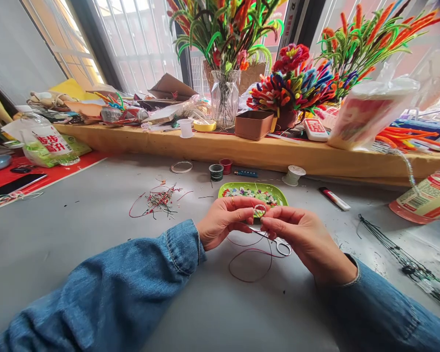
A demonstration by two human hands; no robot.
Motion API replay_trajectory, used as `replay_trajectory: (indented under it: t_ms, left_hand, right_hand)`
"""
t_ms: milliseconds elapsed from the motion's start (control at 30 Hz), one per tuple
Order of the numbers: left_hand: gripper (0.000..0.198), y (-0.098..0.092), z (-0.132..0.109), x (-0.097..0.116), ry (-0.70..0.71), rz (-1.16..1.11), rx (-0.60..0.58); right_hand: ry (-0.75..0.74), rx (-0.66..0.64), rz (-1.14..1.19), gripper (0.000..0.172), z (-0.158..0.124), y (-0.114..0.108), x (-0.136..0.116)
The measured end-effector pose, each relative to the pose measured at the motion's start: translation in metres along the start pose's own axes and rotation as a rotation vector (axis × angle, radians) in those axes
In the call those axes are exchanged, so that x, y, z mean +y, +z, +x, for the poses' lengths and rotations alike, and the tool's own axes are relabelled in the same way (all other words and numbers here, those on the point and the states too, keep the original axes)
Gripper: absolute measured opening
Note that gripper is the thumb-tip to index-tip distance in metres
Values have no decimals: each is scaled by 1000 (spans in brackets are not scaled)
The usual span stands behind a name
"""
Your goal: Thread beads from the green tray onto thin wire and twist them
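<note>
Silver-coloured, the ring (pixel 259 210) was held just above the desk (pixel 95 215), in front of the near rim of the green tray (pixel 280 196). It was pinched from both sides: the left hand (pixel 223 222) gripped its left edge and the right hand (pixel 304 239) its right edge, with the fingers of both closed narrowly on it.

The ring's open face was turned up toward the camera. Being round, it showed no marked long axis; the line between the two grips ran left to right.

A thin red wire (pixel 251 266) hung from the ring and looped down onto the desk toward the person. Scissors (pixel 282 246) lay under the right hand.

Judged from this, the step in hand was binding the red wire onto the ring. A next move would call for one hand to keep the ring steady while the other drew the wire taut without kinking it.

Wire scraps (pixel 159 200) lay well to the left, and spools (pixel 216 171) stood beyond the tray.
</note>
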State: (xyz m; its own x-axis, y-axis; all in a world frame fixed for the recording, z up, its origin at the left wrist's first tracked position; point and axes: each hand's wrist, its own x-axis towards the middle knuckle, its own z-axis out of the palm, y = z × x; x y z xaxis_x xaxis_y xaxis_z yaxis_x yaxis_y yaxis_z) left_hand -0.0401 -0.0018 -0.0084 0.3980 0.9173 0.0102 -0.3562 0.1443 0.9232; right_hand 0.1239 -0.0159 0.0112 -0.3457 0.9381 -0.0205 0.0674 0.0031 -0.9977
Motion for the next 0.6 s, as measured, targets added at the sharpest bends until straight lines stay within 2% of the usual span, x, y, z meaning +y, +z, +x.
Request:
replay_trajectory:
  t_ms: [200,433,600]
  left_hand:
    - [25,2,-1,2,32,65,0]
    - [18,2,-2,3,280,321,-23]
    - [19,3,-4,1,361,431,-29]
  right_hand:
    - [19,10,52,18,1,-1,1]
    - [34,3,61,20,2,-2,2]
    - [36,7,51,17,2,-2,0]
